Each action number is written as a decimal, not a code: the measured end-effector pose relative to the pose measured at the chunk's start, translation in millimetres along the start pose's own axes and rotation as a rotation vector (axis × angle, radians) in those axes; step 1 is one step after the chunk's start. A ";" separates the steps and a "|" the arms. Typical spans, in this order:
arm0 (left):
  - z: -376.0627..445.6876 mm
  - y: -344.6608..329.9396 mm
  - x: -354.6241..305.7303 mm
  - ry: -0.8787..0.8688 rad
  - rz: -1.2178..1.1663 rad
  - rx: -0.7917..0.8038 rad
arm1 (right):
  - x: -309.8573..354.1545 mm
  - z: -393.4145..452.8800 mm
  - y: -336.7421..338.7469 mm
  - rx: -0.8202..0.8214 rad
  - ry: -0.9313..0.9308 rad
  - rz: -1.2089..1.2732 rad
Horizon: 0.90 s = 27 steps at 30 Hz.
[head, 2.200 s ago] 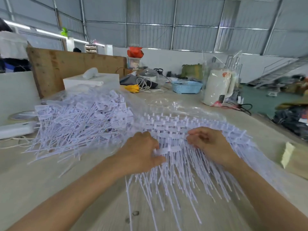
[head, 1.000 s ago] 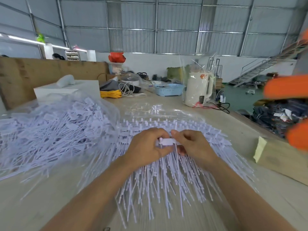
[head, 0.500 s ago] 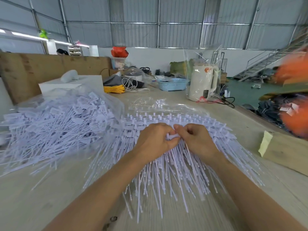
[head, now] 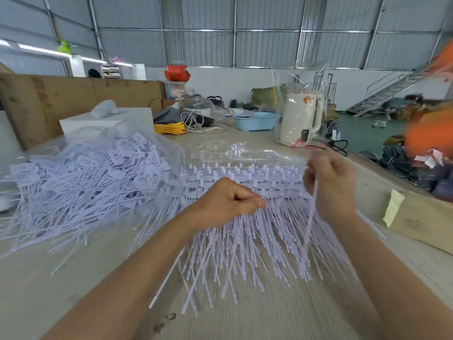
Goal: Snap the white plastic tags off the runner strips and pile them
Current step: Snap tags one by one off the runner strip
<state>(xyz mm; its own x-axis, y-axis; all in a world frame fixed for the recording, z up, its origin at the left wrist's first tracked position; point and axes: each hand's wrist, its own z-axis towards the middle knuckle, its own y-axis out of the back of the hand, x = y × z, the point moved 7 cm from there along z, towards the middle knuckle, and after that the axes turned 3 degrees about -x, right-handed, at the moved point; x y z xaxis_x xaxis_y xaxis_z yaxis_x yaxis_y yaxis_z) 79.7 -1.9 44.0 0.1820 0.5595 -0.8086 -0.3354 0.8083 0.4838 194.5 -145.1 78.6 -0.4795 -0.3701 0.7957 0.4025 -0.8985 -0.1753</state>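
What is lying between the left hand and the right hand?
In the head view, the row of runner strips with white tags still attached spans the gap between the left hand and the right hand; one tag hangs from the right.

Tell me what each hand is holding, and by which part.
Right hand grips one thin white plastic tag at its top end. Left hand pinches the white runner strips at their near edge.

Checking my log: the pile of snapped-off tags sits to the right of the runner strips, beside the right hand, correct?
Not quite. The head view shows the pile of snapped-off tags to the left of the runner strips, beyond the left hand.
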 end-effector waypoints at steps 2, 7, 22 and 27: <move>1.5 3.9 2.2 0.010 -0.046 -0.059 | -2.5 8.0 21.9 -0.130 -0.096 0.129; 2.1 4.6 -5.0 -0.024 -0.023 -0.148 | -10.7 7.5 20.8 -0.130 -0.179 0.173; 2.5 -9.9 -18.2 -0.133 0.256 -0.085 | -19.1 -28.0 -52.0 0.462 0.045 -0.362; 2.1 -3.8 -22.9 -0.134 0.257 -0.154 | -22.8 -38.2 -61.3 0.586 0.034 -0.308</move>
<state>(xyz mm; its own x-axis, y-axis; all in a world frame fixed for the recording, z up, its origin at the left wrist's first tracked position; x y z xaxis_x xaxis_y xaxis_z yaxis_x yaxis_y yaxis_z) 78.8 -17.4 61.4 0.1898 0.7692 -0.6101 -0.5200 0.6059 0.6021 150.9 -90.6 49.1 -0.6612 -0.1326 0.7384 0.5961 -0.6905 0.4098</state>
